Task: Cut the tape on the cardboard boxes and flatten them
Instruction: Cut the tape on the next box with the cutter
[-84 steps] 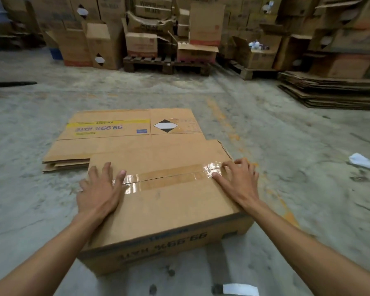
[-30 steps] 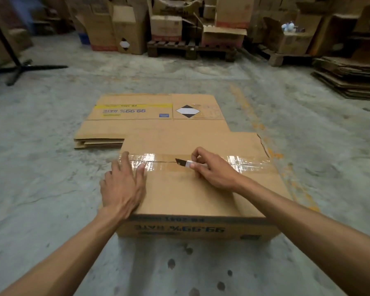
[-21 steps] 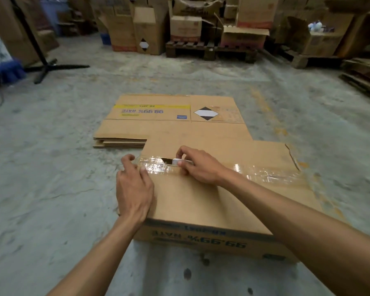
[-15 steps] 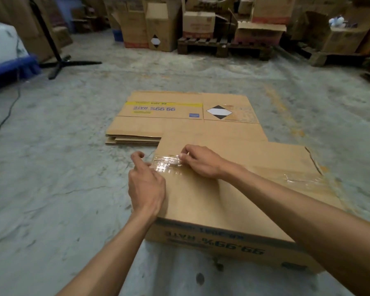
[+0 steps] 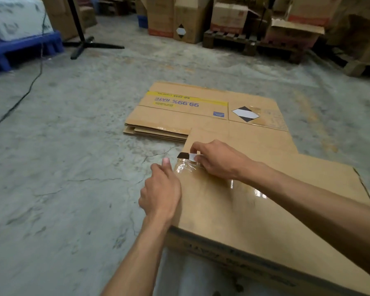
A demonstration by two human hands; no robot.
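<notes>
Concrete floor; right hand's blade pointing left.

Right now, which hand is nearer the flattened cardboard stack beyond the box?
Right. The right hand holds the cutter just before the flattened stack; the left hand sits closer to the person.

Taped brown box on floor, flattened boxes behind

On the flattened cardboard stack, upside down: blue "99.99% RATE", and on its yellow band what looks like "KB-2055". Beside these, a black-and-white diamond label. Print on the box's front face too blurred to read.
</notes>
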